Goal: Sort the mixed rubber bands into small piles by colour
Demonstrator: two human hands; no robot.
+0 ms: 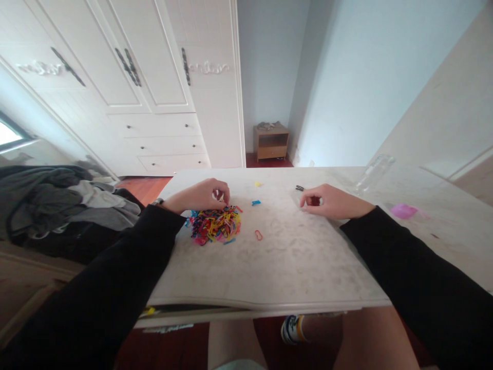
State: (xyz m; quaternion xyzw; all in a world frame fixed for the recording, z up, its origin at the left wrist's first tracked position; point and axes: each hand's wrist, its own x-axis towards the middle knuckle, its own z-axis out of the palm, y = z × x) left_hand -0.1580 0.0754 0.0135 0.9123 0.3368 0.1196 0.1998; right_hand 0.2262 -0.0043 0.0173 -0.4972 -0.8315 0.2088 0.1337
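A heap of small coloured plastic pin-shaped clips [215, 226] lies on the left part of the white table. Over its far edge is my left hand [211, 195], thumb and fingers closed in a pinch; whatever they hold is too small to make out. Across the table, my right hand [323, 201] is also pinched low over the surface, its fingertips close to a pair of black clips [299, 188]. What may be between them I cannot make out. Between the hands lie a red loop-shaped clip [258, 235], blue clips [256, 203] and yellow clips [258, 184].
The white table [277, 272] spans the front. On its right are a clear glass or bottle [375, 172] lying tilted and a pink item [403, 210]. Dark and grey clothes [77, 200] are piled at the left. A white wardrobe [162, 123] and a small wooden cabinet [271, 144] stand behind.
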